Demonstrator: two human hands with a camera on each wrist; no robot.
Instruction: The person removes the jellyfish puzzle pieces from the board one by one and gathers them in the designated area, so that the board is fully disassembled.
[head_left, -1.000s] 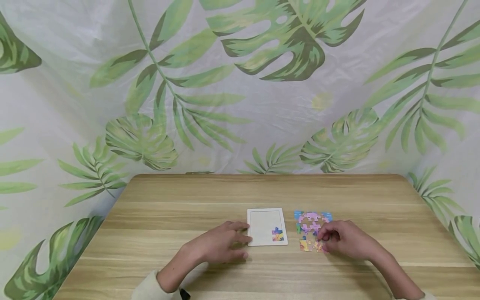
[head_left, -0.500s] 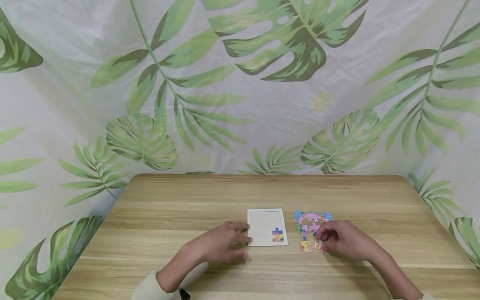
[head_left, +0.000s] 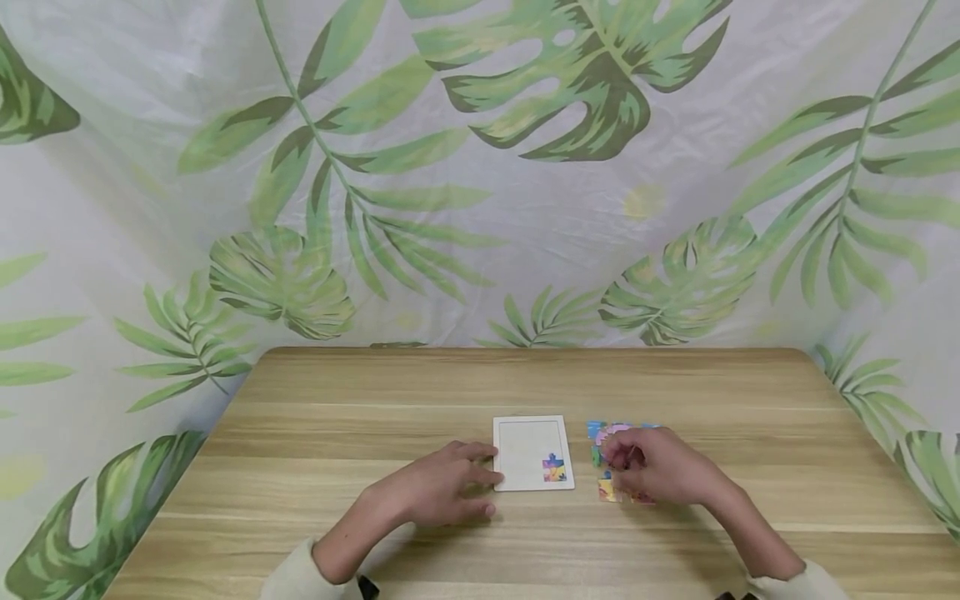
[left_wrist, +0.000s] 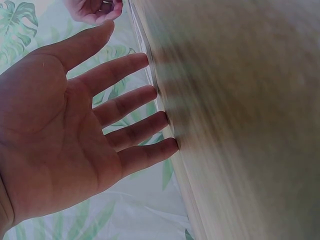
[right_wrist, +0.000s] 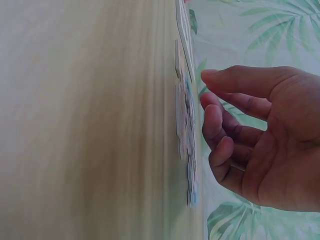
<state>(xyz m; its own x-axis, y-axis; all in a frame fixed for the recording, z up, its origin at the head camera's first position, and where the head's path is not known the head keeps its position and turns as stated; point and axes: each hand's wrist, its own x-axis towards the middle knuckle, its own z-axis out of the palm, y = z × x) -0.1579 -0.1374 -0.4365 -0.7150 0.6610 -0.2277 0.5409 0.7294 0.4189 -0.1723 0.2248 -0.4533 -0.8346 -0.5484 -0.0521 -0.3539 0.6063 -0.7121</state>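
A white puzzle tray (head_left: 519,446) lies on the table with a few joined-looking yellow and blue puzzle pieces (head_left: 554,470) in its lower right corner. My left hand (head_left: 441,485) rests fingertips against the tray's left edge; the left wrist view has its fingers spread and straight. Over the loose jigsaw pieces (head_left: 607,489) to the right of the tray hovers my right hand (head_left: 663,467), covering many of them. In the right wrist view that hand (right_wrist: 260,135) is loosely curled, thumb and fingers apart with nothing visible between them, just above the flat pieces (right_wrist: 187,135).
The wooden table (head_left: 375,383) spreads around the tray and pieces. Behind it hangs a pale curtain (head_left: 540,225) with green leaf prints, close to the table's back edge.
My right hand has shifted left and slightly away from me over the loose pieces, uncovering some at its right. My left hand and the tray have stayed put.
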